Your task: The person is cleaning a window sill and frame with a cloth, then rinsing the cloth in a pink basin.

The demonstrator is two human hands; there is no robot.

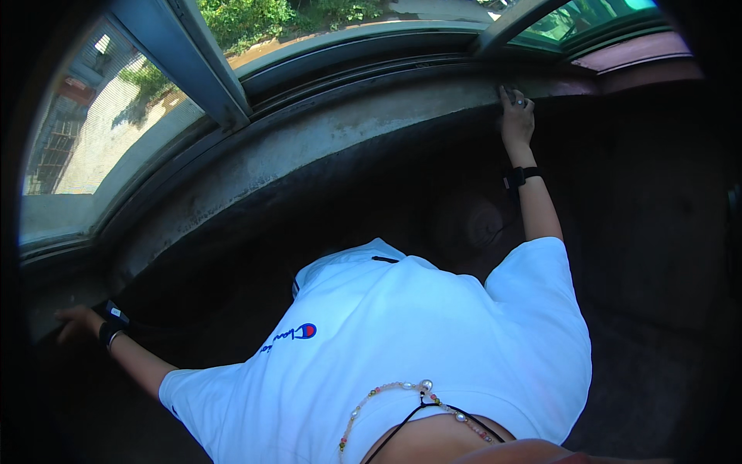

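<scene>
My right hand (517, 116), with a ring on one finger, rests on the front edge of a worn concrete window sill (342, 130), near its right part. I see nothing held in it. At the far left, my left hand (78, 323) is at the sill's dim left end, blurred, with its fingers apart. Whether it touches the surface there is hard to tell. Each wrist wears a black strap with a small dark device: one by the right wrist (515, 177), another by the left wrist (116, 313).
A metal window frame (179, 52) and a sliding track (359, 66) run behind the sill. A mesh screen (110, 116) covers the left opening; bushes (249, 23) and pavement show outside. Below the sill it is dark, with a faint round object (484, 223).
</scene>
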